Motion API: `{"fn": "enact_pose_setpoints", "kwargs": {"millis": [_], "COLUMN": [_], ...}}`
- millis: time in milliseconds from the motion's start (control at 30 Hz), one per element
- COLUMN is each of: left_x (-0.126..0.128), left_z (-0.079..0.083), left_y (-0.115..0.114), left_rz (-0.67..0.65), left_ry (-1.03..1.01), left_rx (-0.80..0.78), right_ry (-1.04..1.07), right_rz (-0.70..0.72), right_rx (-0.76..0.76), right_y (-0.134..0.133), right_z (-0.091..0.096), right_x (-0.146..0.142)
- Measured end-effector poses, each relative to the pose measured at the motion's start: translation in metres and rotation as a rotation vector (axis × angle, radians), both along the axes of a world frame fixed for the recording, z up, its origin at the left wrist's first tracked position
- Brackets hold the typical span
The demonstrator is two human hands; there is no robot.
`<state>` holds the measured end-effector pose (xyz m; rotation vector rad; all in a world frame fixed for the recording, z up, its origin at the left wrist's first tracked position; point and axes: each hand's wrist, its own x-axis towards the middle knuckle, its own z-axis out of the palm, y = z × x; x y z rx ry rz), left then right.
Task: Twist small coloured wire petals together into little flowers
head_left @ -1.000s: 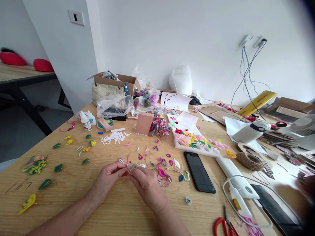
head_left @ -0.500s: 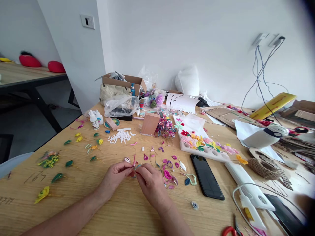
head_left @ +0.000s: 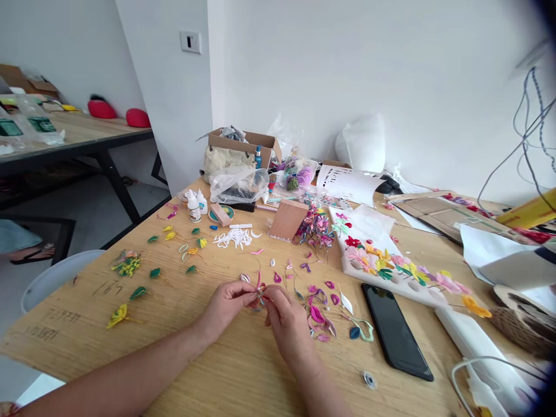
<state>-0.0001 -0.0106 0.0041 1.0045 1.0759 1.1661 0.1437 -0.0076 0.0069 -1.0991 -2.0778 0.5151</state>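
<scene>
Pinching a small pink curled-paper flower piece (head_left: 259, 288) from two sides: left hand (head_left: 226, 304) at 9 o'clock of it, thumb and forefinger pressed together on it; right hand (head_left: 289, 324) at 4 o'clock, fingertips closed on the same piece, other fingers curled in. Held just above the pale wooden table (head_left: 243, 376), about mid-width, well in from every edge. Just beside the right hand at 3 o'clock, a scatter of loose pink and magenta paper petals (head_left: 319, 315); farther along the same line, a flat black phone (head_left: 396, 330), clear of the hand. At 1 o'clock, a white foam tray of coloured paper flowers (head_left: 353, 265). Bare wood at 6 o'clock between both forearms, down to the near edge. More bare wood at 8 o'clock, out to a yellow paper flower (head_left: 117, 315) near the left edge. At 5 o'clock, well apart, a small silvery spool (head_left: 369, 379).
</scene>
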Motion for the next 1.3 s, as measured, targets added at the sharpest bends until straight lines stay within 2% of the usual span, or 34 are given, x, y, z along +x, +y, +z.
{"fn": "enact_pose_setpoints", "kwargs": {"millis": [133,567,1067,1300], "left_x": [0.0004,0.0004,-0.0028,-0.0017], "left_z": [-0.0048,0.0013,-0.0012,-0.0065], "left_y": [0.0007,-0.0023,-0.0033,-0.0014], "left_rz": [-0.035,-0.081,-0.16,-0.12], "left_ry": [-0.008,0.047,0.075,0.08], "left_rx": [-0.018,-0.001,0.099,0.099], "right_ry": [-0.067,-0.154,-0.174,-0.178], "right_rz": [-0.005,-0.058,-0.037,-0.027], "right_rx": [-0.074,0.066,0.044,0.031], "right_y": [-0.0015,0.0014,0.0026,0.001], "right_z": [-0.0008,-0.0023,-0.007,-0.0065], "right_x": [-0.0024,-0.002,-0.0003,-0.0013]}}
